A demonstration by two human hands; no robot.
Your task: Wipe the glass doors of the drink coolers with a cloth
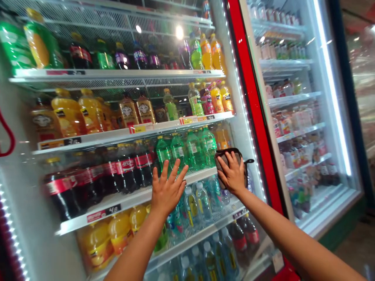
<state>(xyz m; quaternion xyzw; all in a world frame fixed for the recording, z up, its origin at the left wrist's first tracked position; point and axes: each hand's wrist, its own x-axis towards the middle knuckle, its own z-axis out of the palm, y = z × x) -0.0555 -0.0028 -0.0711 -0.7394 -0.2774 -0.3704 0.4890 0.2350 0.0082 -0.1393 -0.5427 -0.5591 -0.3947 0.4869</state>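
My left hand (pixel 168 191) is raised with its fingers spread, back of the hand toward me, in front of a lit drinks fridge. Its fingertips overlap the green soda bottles (pixel 178 148) and the shelf edge below them. Whether the palm touches anything is hidden. My right hand (pixel 234 173) lies over a small grey zip pouch (pixel 237 156) with black edging and a short strap, holding it by the right end of that shelf. Its fingers fan out across the pouch; the grip on the far side is hidden.
Dark cola bottles (pixel 111 166) stand left of the green ones. Orange juice bottles (pixel 88 111) fill a shelf above, and water bottles (pixel 202 199) stand below. A red frame post (pixel 249 66) separates a second lit fridge (pixel 293 97). A red handle (pixel 7 134) shows at far left.
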